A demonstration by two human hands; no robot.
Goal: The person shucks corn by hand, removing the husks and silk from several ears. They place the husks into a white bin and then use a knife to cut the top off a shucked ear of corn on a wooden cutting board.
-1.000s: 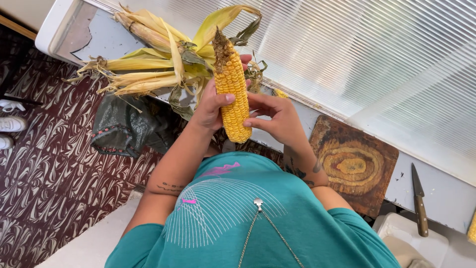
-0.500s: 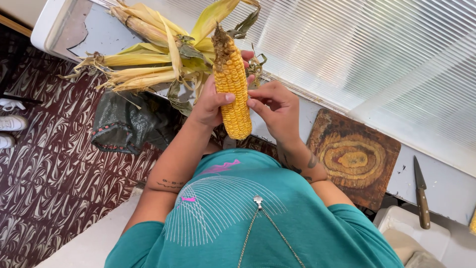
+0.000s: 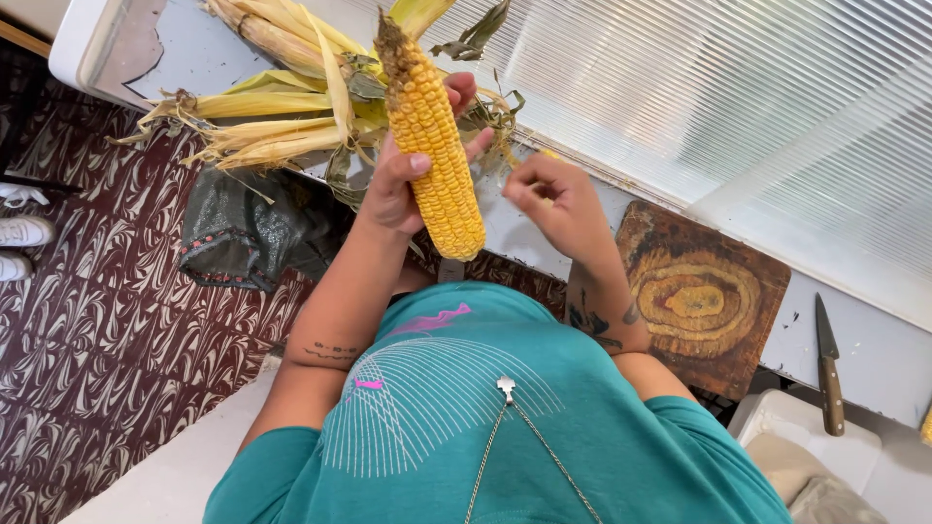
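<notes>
The right hand (image 3: 555, 199) is drawing away from the cob, now apart at frame centre, fingers curled and pinching what may be silk, too fine to tell. Filling the upper frame, the table (image 3: 874, 349) is carrying a husk pile (image 3: 282, 107) at upper left. The corn cob (image 3: 432, 136) is standing upright at top centre, the left hand (image 3: 408, 180) wrapping fingers around it. Cleaning looks underway; the next pluck calls for a fine pinch.

A round-grained wooden cutting board (image 3: 701, 296) lies on the pale worktop (image 3: 879, 354), a knife (image 3: 827, 369) with a wooden handle just beside it. A dark bag (image 3: 243, 233) hangs below the edge, over the patterned maroon floor (image 3: 87, 359). White shoes (image 3: 21, 233) stand at the left.
</notes>
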